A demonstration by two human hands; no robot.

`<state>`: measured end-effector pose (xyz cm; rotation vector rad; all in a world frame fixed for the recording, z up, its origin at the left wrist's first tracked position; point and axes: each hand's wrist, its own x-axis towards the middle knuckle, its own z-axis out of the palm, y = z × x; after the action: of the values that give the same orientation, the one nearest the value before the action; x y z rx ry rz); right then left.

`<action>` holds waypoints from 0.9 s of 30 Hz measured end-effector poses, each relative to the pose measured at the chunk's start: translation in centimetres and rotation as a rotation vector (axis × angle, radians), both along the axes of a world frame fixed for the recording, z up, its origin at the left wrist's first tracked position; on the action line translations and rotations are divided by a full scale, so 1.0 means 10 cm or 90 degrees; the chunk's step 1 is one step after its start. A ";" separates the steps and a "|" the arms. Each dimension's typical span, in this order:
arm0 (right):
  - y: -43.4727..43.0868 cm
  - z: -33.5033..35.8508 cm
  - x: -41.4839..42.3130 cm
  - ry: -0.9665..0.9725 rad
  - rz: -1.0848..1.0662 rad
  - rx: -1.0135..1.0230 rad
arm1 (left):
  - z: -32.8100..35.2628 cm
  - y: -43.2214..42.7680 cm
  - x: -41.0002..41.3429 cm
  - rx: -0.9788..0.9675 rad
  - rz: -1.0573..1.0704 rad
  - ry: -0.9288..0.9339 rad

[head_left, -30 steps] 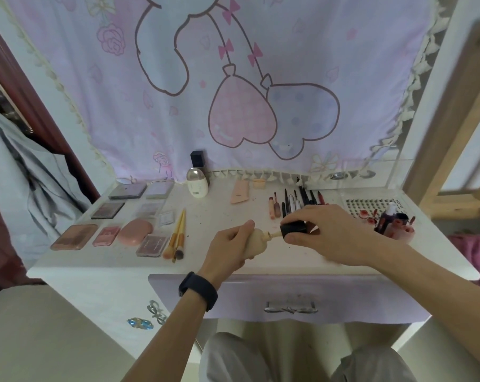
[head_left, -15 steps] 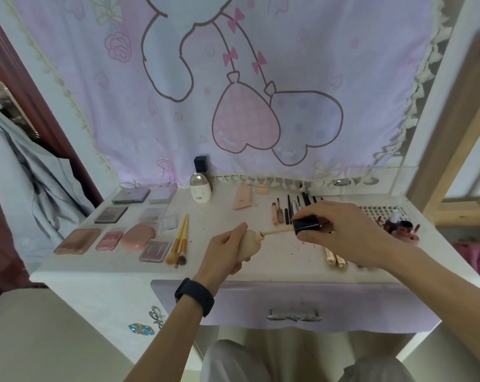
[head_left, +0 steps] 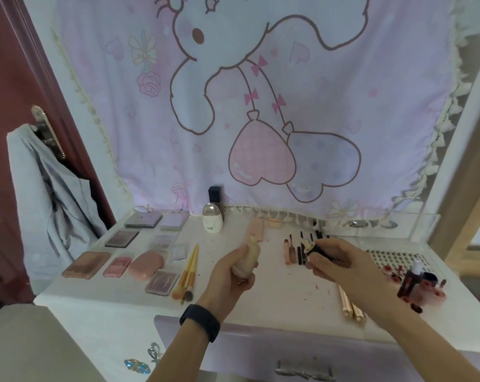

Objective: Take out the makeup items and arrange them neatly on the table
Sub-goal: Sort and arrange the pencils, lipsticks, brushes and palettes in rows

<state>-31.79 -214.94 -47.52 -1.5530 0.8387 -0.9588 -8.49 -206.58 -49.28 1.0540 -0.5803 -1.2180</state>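
Note:
My left hand (head_left: 229,279) grips a cream foundation bottle (head_left: 248,256) upright over the middle of the white dressing table (head_left: 282,304), its neck uncovered. To its right, my right hand (head_left: 340,264) pinches the bottle's black cap (head_left: 317,250), which is clear of the bottle. Palettes (head_left: 86,264) lie in rows on the left, beside a pink compact (head_left: 146,264) and brushes (head_left: 187,274). Pencils and lip sticks (head_left: 293,250) lie in a row behind my hands.
A white egg-shaped bottle (head_left: 211,218) and a black box (head_left: 215,194) stand at the back by the pink curtain. Two gold tubes (head_left: 351,310) lie at the front right. A pink holder with small bottles (head_left: 420,285) sits at the right edge. A closed drawer (head_left: 304,359) is below.
The black cap has come fully off the bottle. My left hand turned the bottle upright and my right hand drew the cap away to the right. The camera tilted up.

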 end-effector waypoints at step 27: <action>-0.88 -0.49 1.12 0.472 -0.126 -0.185 | -0.30 -1.05 0.72 0.111 -0.005 -0.833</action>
<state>-20.62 -223.78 -52.43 -2.1554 1.4346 -0.6460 -1.29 -217.05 -52.30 1.9580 -1.4679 -0.4331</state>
